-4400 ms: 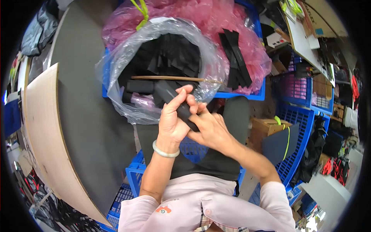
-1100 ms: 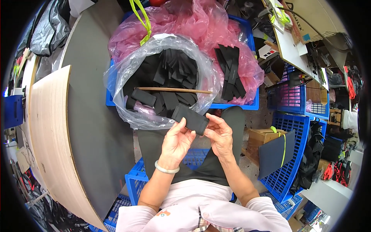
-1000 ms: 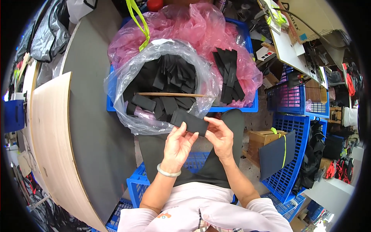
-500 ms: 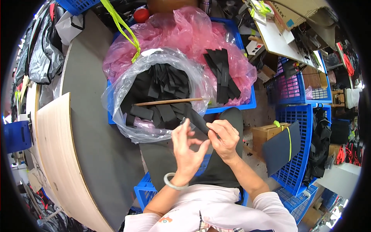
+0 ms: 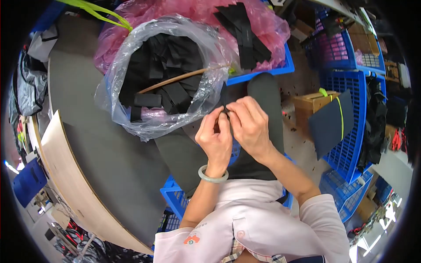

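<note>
One black strip [image 5: 224, 97], pinched in left hand [image 5: 215, 139] and right hand [image 5: 251, 123], juts beyond both.

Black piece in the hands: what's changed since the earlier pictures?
The left hand, off the black piece half a second ago, has come back and pinches its near end beside the right hand. The piece showed its broad face; now it looks narrow. Unchanged: the right hand's hold, the stick across the clear bag, and the black strips on pink plastic.

Head-worn fisheye, looking down, close range
</note>
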Available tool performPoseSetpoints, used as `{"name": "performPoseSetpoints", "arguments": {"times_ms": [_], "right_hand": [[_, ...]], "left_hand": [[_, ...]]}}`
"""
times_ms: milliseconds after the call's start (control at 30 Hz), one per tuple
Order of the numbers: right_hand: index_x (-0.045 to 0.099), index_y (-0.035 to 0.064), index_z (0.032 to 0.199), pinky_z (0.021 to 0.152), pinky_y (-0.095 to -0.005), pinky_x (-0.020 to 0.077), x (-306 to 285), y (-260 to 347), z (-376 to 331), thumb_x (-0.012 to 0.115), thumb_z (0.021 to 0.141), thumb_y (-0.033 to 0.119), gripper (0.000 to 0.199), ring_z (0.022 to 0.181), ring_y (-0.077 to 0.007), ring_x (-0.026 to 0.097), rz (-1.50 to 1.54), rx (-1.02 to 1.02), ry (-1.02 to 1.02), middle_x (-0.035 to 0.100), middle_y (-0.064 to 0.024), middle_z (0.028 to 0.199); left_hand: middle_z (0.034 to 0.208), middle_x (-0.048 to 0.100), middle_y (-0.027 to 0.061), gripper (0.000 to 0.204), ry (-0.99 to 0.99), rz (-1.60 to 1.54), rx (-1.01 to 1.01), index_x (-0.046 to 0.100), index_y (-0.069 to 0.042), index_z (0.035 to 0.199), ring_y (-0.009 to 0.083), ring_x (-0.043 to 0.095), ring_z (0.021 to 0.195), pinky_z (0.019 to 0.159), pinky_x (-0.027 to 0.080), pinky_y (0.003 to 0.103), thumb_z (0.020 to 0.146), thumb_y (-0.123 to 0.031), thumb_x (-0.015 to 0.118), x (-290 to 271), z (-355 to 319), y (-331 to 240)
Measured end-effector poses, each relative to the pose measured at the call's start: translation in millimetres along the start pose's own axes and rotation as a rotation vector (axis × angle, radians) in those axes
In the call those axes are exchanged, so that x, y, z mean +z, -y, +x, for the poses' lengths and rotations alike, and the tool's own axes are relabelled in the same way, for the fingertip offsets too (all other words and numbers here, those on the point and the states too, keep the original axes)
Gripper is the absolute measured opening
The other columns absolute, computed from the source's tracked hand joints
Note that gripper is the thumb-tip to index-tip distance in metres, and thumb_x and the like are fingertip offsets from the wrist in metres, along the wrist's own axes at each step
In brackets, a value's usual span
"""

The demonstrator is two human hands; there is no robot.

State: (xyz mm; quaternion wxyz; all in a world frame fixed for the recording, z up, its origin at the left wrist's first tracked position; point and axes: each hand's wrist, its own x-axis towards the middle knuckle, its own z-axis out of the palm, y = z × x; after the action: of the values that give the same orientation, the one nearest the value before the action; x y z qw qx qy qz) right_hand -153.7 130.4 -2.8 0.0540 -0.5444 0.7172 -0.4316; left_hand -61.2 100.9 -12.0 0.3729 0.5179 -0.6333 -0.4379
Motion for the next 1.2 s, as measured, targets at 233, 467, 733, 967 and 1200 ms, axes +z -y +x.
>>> {"name": "performPoseSetpoints", "arguments": {"times_ms": [233,467,733,967,1200], "right_hand": [[0.057,-0.0019,0.081,0.053,-0.0344,0.0479,-4.7,-9.8,-7.3,0.060,0.067,-0.004,0.015,0.065,-0.0251,0.056,-0.016,0.010,-0.026,0.050,-0.0102,0.075],[0.057,-0.0016,0.084,0.054,-0.0362,0.0476,-1.4,-17.3,-8.8,0.061,0.068,-0.003,0.016,0.064,-0.0263,0.056,-0.064,0.076,0.018,0.050,-0.0104,0.075],[0.059,-0.0003,0.087,0.057,-0.0252,0.0420,16.5,-34.8,-27.6,0.062,0.076,-0.001,0.011,0.067,-0.0084,0.054,0.935,0.921,0.153,0.054,-0.0013,0.071],[0.054,0.0099,0.061,0.042,-0.0237,0.0235,31.1,-34.7,-28.3,0.060,0.073,0.011,0.014,0.039,-0.0061,0.026,1.782,1.500,0.214,0.034,0.0057,0.048],[0.064,-0.0019,0.089,0.054,-0.0226,0.0445,18.3,-41.4,-0.8,0.060,0.079,0.000,0.011,0.060,-0.0092,0.056,0.528,0.392,0.188,0.059,-0.0048,0.075]], "left_hand": [[0.078,0.061,0.0067,0.020,0.150,-0.229,-0.138,0.062,0.006,0.098,0.0086,0.056,0.061,0.055,0.048,0.021,0.078,0.002,0.059,7.4,-3.9,12.9],[0.070,0.058,0.0107,0.007,0.021,0.100,0.000,0.063,0.002,0.083,0.0182,0.055,0.054,0.049,0.044,0.030,0.080,-0.001,0.057,14.0,-0.6,0.8],[0.076,0.057,0.0169,0.012,0.180,0.466,0.308,0.058,0.001,0.091,0.0352,0.058,0.067,0.058,0.045,0.041,0.080,0.003,0.053,8.3,6.6,21.5],[0.072,0.061,0.0107,0.010,0.417,0.243,0.069,0.062,0.001,0.089,0.0119,0.057,0.056,0.050,0.044,0.026,0.084,0.001,0.053,-16.3,15.1,29.0],[0.078,0.062,0.0038,0.010,0.003,-0.485,-0.409,0.059,0.003,0.095,0.0055,0.056,0.063,0.051,0.041,0.015,0.088,-0.005,0.056,10.1,17.5,30.2]]}}
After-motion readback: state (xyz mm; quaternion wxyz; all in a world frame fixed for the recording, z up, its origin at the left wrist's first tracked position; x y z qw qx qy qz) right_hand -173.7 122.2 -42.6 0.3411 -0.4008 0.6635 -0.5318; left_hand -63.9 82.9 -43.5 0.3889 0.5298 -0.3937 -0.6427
